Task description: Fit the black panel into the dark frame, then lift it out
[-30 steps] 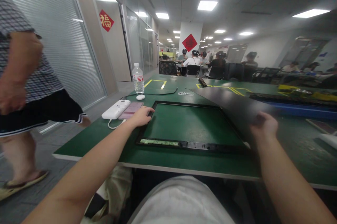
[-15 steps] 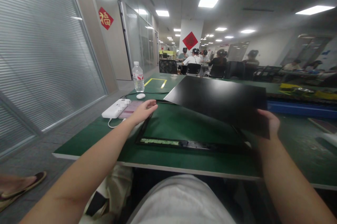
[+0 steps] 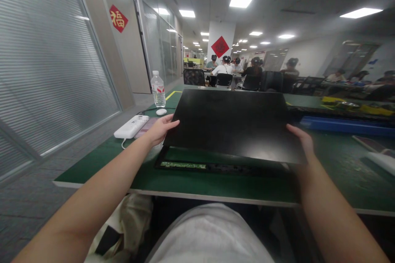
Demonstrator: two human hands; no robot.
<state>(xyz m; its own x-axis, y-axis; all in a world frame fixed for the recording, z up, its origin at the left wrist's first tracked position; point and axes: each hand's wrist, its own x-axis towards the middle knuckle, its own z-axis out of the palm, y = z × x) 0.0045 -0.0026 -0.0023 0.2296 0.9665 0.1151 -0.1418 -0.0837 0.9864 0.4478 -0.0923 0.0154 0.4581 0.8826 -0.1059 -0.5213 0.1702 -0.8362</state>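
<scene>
A thin, glossy black panel [image 3: 231,121], which looks like a display screen, is held between my two hands above the table. My left hand [image 3: 162,128] grips its left edge, thumb on top. On the opposite edge my right hand [image 3: 300,141] is closed, with the thumb over the top and the other fingers hidden beneath. Under the panel lies a black rectangular frame [image 3: 237,168], mostly covered; its near side shows, with a green circuit strip [image 3: 183,165] along the left part.
Left on the green table [image 3: 101,168] are a white power bank [image 3: 131,126], a phone [image 3: 145,127], a small white case [image 3: 161,112] and a water bottle [image 3: 158,90]. To the right sit a blue tray [image 3: 345,125] and a white object [image 3: 382,162]. Several people work farther back.
The panel has swung leftward from my right side and now covers most of the frame. My left hand has left the frame and taken the panel's left edge. A passer-by has gone from view.
</scene>
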